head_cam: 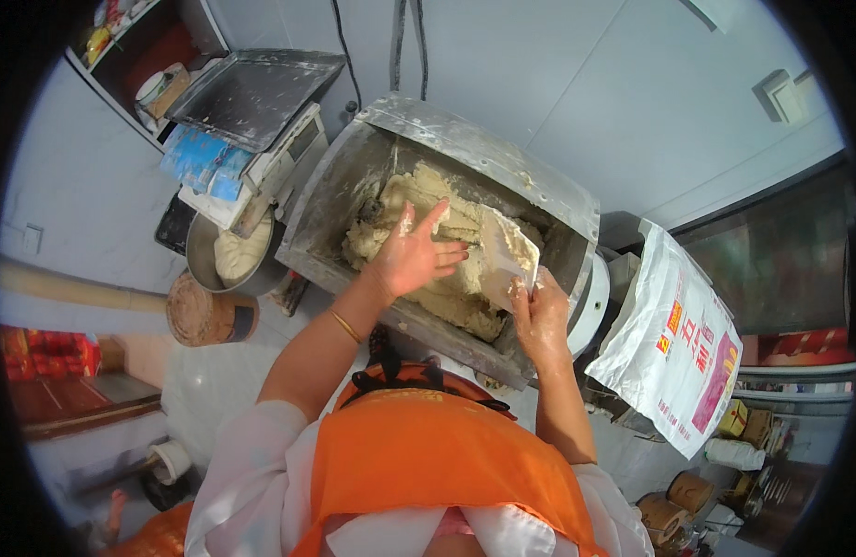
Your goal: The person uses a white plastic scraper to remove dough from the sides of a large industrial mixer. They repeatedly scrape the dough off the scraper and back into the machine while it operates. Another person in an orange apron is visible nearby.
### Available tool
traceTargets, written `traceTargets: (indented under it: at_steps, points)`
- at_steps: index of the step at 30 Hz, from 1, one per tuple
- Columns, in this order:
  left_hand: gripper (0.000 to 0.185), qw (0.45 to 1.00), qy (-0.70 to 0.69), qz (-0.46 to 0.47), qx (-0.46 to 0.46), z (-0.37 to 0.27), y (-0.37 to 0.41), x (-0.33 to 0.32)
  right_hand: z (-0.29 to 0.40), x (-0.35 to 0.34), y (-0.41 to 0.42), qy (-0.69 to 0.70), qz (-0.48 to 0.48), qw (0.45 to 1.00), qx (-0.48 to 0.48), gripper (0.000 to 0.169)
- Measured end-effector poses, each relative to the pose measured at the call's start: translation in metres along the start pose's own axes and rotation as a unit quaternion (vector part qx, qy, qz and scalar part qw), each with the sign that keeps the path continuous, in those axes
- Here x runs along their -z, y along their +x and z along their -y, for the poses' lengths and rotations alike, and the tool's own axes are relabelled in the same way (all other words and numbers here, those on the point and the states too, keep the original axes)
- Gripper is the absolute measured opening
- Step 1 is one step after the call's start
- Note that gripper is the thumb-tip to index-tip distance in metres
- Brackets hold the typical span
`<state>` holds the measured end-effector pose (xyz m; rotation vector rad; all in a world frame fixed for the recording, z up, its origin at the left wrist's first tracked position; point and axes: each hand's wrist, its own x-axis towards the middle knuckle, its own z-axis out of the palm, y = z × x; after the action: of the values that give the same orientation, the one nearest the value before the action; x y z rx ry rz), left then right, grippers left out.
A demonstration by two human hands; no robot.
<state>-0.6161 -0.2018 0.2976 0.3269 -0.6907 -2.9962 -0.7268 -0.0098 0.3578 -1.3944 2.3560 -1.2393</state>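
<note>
Before me stands a metal dough mixer trough (469, 150), its inner walls smeared with residue. Pale, lumpy dough (421, 188) fills much of its bottom. My left hand (415, 256) is over the dough with its fingers spread and dough stuck to the fingertips; it holds nothing. At the trough's right side, my right hand (545, 313) grips a flat white dough scraper (504, 261) by its edge. Dough clings along the scraper's upper edge. Whether the scraper touches the dough below it, I cannot tell.
Left of the trough, a steel bowl (199, 254) holds smooth dough near a cardboard drum (198, 313). Above them, a dark tray (254, 97) rests on a boxy appliance (288, 157). A white printed sack (668, 348) stands right. Another person's hand (116, 505) shows lower left.
</note>
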Motion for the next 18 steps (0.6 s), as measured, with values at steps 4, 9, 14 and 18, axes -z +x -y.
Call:
traceTargets:
  at_steps: [4,9,14,18]
  points:
    - [0.066,1.0,0.007,-0.017,-0.01,0.01,0.003,-0.01,0.006,-0.01,0.007,0.068,-0.005,0.998,-0.005,0.012]
    - [0.073,0.998,0.024,-0.018,-0.051,0.031,0.002,-0.023,0.017,-0.033,0.012,-0.013,0.014,0.996,0.09,0.014]
    - [0.074,0.996,0.0,-0.063,-0.06,0.042,-0.01,-0.021,0.021,-0.044,0.006,-0.014,0.034,0.996,0.075,0.014]
    - [0.072,0.987,-0.07,-0.121,-0.081,0.053,-0.008,-0.022,0.012,-0.049,0.003,-0.017,0.056,0.995,0.08,0.013]
